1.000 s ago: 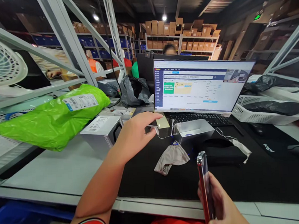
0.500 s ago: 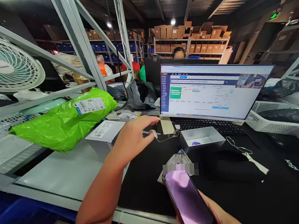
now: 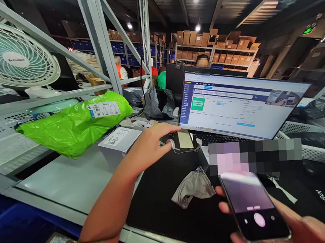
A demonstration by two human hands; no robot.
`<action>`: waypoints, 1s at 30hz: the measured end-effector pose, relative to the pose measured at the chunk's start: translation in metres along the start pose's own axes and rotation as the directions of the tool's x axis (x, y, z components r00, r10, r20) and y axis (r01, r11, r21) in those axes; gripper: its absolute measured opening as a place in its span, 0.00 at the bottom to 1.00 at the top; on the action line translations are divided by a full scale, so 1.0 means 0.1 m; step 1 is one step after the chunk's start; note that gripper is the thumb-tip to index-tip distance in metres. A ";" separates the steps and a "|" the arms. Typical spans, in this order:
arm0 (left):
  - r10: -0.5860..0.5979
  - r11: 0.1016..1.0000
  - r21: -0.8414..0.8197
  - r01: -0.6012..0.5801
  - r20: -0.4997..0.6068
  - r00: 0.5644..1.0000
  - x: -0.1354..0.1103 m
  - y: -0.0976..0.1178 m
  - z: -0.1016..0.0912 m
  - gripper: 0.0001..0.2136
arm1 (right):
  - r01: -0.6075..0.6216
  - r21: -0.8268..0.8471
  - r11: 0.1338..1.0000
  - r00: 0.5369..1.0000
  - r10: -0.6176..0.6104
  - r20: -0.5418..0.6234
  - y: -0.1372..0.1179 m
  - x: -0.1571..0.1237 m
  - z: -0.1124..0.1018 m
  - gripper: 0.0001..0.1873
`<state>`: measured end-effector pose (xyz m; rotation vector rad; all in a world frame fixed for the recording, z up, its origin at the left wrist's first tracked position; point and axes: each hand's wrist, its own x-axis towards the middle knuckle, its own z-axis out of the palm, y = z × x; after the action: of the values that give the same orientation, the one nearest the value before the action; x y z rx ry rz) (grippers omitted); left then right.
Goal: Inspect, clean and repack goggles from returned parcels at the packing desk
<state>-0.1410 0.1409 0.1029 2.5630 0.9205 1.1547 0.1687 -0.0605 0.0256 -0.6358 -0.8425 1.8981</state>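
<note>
My left hand (image 3: 153, 144) reaches across the black desk mat (image 3: 162, 206) and pinches a clear pair of glasses (image 3: 184, 146) by its temple, just in front of the monitor (image 3: 241, 104). My right hand (image 3: 292, 223) holds a smartphone (image 3: 253, 207) screen up at the lower right; its display shows a round camera button. A grey cloth pouch (image 3: 192, 187) lies crumpled on the mat between the two hands. A blurred patch hides the mat above the phone.
A white box (image 3: 119, 140) and a bright green parcel bag (image 3: 74, 123) sit left of the mat. A fan (image 3: 15, 59) stands on the grey rack at far left. White baskets with black bags (image 3: 314, 138) are at right. People work behind the monitor.
My right hand has turned the phone from edge-on to screen-up and lifted it further right. The view has shifted leftward. My left hand stays on the glasses.
</note>
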 end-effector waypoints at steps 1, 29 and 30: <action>-0.004 1.000 -0.003 0.004 0.004 1.000 0.00 0.00 -0.01 0.19 | 0.034 -0.015 0.999 0.999 -0.035 -0.036 -0.11 0.05 0.05 0.47; 0.021 0.997 -0.077 -0.003 0.239 0.971 0.05 -0.10 -0.13 0.13 | 0.089 0.142 0.986 0.993 -0.099 0.062 0.09 1.21 1.15 0.24; 0.005 0.997 -0.073 0.013 0.240 0.971 0.05 -0.10 -0.13 0.13 | 0.097 0.160 0.982 0.993 -0.107 0.052 0.10 1.24 1.19 0.24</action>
<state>-0.1528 0.1512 0.1107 2.5665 0.8104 0.8359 0.0243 0.0128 0.0825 -0.4330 -0.7407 1.8766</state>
